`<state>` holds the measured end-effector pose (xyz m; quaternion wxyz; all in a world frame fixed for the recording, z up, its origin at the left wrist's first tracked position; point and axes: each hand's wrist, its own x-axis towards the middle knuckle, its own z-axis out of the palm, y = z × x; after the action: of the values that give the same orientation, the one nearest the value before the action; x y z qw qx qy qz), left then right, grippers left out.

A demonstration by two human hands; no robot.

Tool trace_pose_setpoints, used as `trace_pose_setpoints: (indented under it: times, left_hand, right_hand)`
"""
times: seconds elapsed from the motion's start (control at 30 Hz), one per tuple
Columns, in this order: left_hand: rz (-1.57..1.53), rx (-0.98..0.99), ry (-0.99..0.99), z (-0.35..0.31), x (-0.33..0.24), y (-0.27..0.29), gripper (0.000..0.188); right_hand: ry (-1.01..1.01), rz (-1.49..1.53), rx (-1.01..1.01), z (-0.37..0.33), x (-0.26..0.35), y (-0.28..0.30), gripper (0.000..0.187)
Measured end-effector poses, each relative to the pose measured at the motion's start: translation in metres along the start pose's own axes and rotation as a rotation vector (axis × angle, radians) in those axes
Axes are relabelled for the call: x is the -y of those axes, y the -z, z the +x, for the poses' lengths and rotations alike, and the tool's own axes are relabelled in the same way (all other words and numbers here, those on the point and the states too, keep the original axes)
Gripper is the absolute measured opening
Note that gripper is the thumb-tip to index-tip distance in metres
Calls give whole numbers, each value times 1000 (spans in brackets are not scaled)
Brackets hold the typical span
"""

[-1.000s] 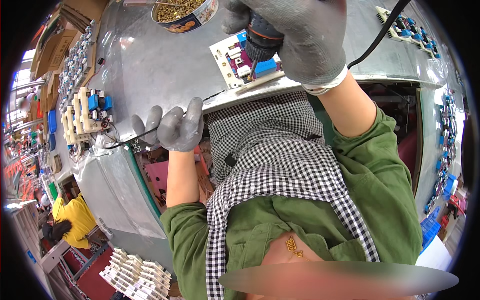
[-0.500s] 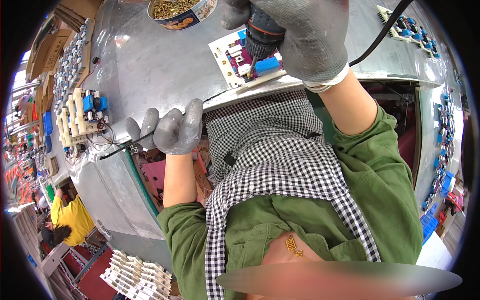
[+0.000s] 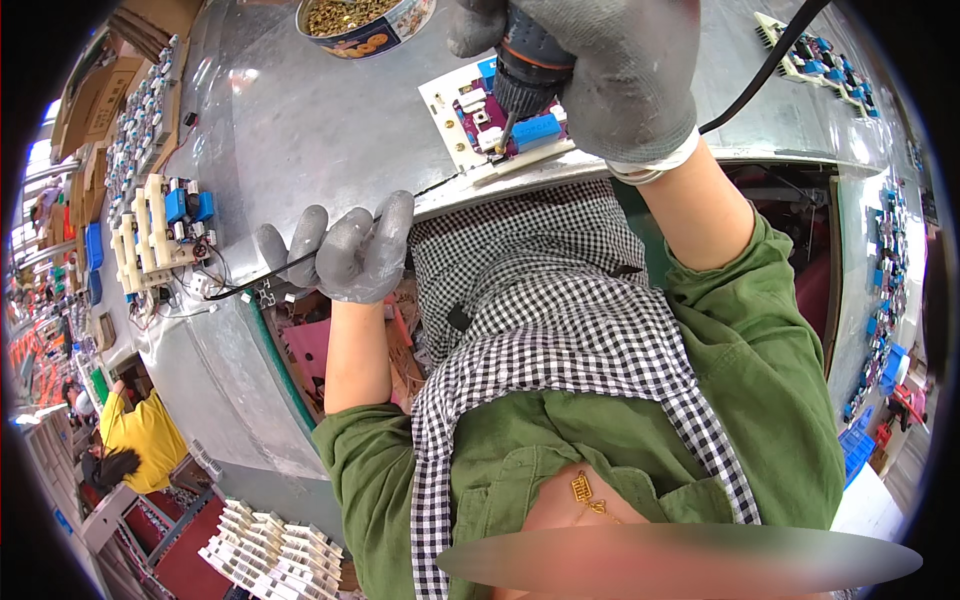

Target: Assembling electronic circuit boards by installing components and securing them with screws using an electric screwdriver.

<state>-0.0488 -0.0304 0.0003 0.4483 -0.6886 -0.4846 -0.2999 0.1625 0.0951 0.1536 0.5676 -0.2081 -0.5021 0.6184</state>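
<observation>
Screwdriver (image 3: 528, 78) in right grip (image 3: 630, 85) (both cut off) partly hides a circuit board (image 3: 490, 112).

Circuit board (image 3: 482, 117) at bench (image 3: 270, 110) near edge, power driver (image 3: 528, 75) above. Tin (image 3: 365, 42) with small parts (image 3: 345, 14) behind, to left. Board stack (image 3: 160, 230) farther left; board row (image 3: 815, 62) far right.

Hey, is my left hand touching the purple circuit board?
Apart. The head view shows the left hand left of the purple circuit board, with metal tabletop between them.
</observation>
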Motion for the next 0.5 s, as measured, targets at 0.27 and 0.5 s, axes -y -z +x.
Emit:
trace_pose_setpoints:
  times: [0.27, 0.5]
  left_hand:
    - [18, -7, 23, -8, -1, 2, 23]
    - [-462, 681, 383, 24, 0, 8, 30]
  right_hand:
    - [36, -9, -7, -6, -12, 2, 46]
    - [571, -375, 161, -2, -29, 3, 60]
